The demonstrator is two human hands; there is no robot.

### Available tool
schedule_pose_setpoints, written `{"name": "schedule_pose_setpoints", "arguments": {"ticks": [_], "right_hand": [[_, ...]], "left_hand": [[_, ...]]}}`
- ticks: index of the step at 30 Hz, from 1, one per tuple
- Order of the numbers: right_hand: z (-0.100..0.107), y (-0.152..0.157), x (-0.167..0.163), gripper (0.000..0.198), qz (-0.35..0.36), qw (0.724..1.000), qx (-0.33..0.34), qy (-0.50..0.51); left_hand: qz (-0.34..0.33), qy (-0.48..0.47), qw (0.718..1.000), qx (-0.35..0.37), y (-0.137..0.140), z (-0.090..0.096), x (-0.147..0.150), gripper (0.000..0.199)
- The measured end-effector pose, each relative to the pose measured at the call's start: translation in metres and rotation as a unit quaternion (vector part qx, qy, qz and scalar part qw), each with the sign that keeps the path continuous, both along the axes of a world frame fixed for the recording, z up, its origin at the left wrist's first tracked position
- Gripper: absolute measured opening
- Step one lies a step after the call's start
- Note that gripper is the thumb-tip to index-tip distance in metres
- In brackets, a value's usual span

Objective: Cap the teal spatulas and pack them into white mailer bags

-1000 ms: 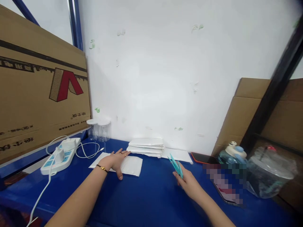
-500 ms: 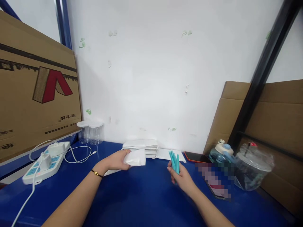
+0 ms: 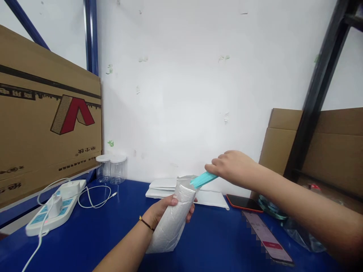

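Note:
My left hand (image 3: 170,211) is wrapped round a white padded mailer bag (image 3: 172,226), which tilts with its mouth up and to the right. Its lower end is near the blue table (image 3: 215,241). My right hand (image 3: 231,166) grips a bundle of turquoise sticks (image 3: 204,179), slanted down to the left. The lower ends of the sticks are at the bag's mouth; I cannot tell whether they are inside it. Behind, a stack of white mailer bags (image 3: 163,187) lies against the wall, with another white mailer (image 3: 212,199) beside it.
On the left are a white power strip (image 3: 53,211) with a white cable (image 3: 96,206), two clear jars (image 3: 117,170) and a large cardboard box (image 3: 48,124). To the right lie a red-edged phone (image 3: 244,203), a second phone (image 3: 268,238) and a plastic-wrapped container (image 3: 303,236) partly behind my right arm.
My left hand has brought the mailer bag forward and tilted it upright. My right hand has turned over and lifted, bringing the sticks to the bag's mouth. The view has shifted slightly.

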State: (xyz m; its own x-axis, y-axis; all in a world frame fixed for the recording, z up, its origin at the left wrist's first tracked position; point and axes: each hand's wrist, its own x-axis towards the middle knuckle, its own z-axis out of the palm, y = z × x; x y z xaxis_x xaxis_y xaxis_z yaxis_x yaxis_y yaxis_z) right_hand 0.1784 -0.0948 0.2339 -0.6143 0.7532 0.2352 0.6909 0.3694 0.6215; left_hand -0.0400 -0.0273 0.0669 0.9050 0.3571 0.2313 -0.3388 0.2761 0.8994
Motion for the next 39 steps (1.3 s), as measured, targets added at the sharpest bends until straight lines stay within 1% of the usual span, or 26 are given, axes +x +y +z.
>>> {"name": "schedule_pose_setpoints", "arguments": {"ticks": [4,6,8,10,12,13,14,17,19,23,25,27,29,31,33,34,35,36,37,38,39], "right_hand": [[0.009,-0.001,-0.038,0.012,-0.008,0.999,-0.003,-0.046],[0.011,-0.003,-0.059,0.009,0.0,0.997,-0.004,-0.075],[0.009,-0.004,-0.08,0.011,0.004,0.995,-0.024,-0.095],[0.003,-0.002,-0.096,0.022,0.009,0.994,-0.057,-0.091],[-0.006,0.002,-0.107,0.039,0.01,0.992,-0.08,-0.095],[-0.01,0.004,-0.11,0.045,0.01,0.991,-0.088,-0.101],[-0.013,0.006,-0.112,0.046,0.012,0.99,-0.095,-0.105],[-0.016,0.01,-0.116,0.034,0.029,0.99,-0.11,-0.083],[-0.014,0.011,-0.117,0.029,0.029,0.99,-0.112,-0.076],[-0.009,0.01,-0.123,0.022,-0.008,0.984,-0.127,-0.122],[-0.007,0.009,-0.125,0.018,-0.008,0.984,-0.135,-0.114],[-0.002,0.01,-0.122,0.016,0.006,0.986,-0.142,-0.081],[0.005,0.011,-0.114,0.019,0.026,0.987,-0.154,-0.037],[0.012,0.013,-0.099,0.035,0.045,0.983,-0.178,0.023],[0.013,0.017,-0.081,0.065,0.062,0.966,-0.222,0.114],[0.009,0.02,-0.072,0.076,0.069,0.949,-0.253,0.175],[0.001,0.023,-0.064,0.08,0.07,0.925,-0.285,0.242],[-0.009,0.026,-0.057,0.079,0.068,0.896,-0.317,0.305],[-0.022,0.028,-0.052,0.076,0.069,0.867,-0.327,0.37],[-0.037,0.03,-0.049,0.066,0.078,0.836,-0.339,0.424],[-0.052,0.032,-0.047,0.051,0.093,0.804,-0.342,0.477]], "left_hand": [[0.006,-0.023,1.0,0.016,0.001,-0.003,0.004,0.068],[0.014,-0.042,0.999,0.005,0.001,-0.008,0.006,0.071],[0.021,-0.058,0.998,-0.009,0.001,-0.013,0.007,0.073],[0.027,-0.068,0.997,-0.018,0.0,-0.016,0.008,0.071],[0.033,-0.07,0.997,-0.024,-0.002,-0.018,0.008,0.064],[0.034,-0.069,0.997,-0.026,-0.002,-0.018,0.008,0.06],[0.034,-0.068,0.997,-0.028,-0.002,-0.018,0.008,0.057],[0.036,-0.068,0.996,-0.034,-0.003,-0.019,0.007,0.054],[0.036,-0.069,0.996,-0.043,-0.003,-0.02,0.007,0.054],[0.022,-0.076,0.995,-0.056,-0.003,-0.02,0.007,0.054],[0.018,-0.082,0.995,-0.061,-0.003,-0.02,0.008,0.055],[0.019,-0.087,0.994,-0.066,-0.003,-0.019,0.007,0.06],[0.02,-0.088,0.994,-0.067,-0.003,-0.019,0.006,0.066],[0.018,-0.088,0.994,-0.067,-0.003,-0.02,0.004,0.071],[0.014,-0.086,0.994,-0.066,-0.004,-0.019,0.003,0.073],[0.013,-0.085,0.994,-0.065,-0.005,-0.018,0.002,0.074],[0.012,-0.084,0.994,-0.064,-0.007,-0.017,0.002,0.075],[0.012,-0.084,0.994,-0.064,-0.008,-0.016,0.001,0.075],[0.012,-0.085,0.994,-0.064,-0.009,-0.014,0.0,0.076],[0.014,-0.086,0.994,-0.065,-0.01,-0.013,-0.001,0.077],[0.015,-0.084,0.994,-0.066,-0.009,-0.012,-0.002,0.078]]}}
